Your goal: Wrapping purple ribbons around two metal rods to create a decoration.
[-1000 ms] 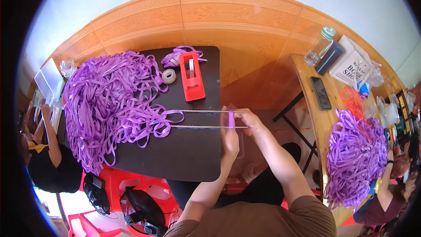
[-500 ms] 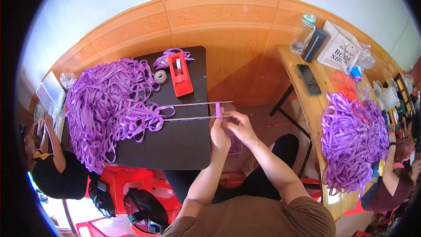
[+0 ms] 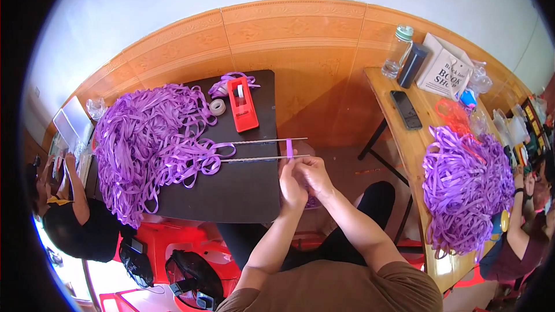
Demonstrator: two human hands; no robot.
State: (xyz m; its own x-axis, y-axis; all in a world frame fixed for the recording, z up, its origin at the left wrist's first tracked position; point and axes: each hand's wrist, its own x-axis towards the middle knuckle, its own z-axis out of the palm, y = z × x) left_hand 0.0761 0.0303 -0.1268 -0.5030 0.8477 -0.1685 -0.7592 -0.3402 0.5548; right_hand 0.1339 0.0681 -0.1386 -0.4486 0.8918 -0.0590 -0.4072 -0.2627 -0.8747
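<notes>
Where the two thin rods (image 3: 248, 159) jutted past the dark table's (image 3: 231, 196) right edge, a purple ribbon band (image 3: 289, 148) spanned them near their free tips. Left hand (image 3: 293, 188) and right hand (image 3: 316, 177) met at its lower end, fingers curled; whether either pinched ribbon or rod, could not tell. Judged risks: an outward tug might slip the band off the tips; uneven pull might draw the rods together. Leftward, loops from the ribbon heap (image 3: 139, 144) crowded the rods and could snag.
</notes>
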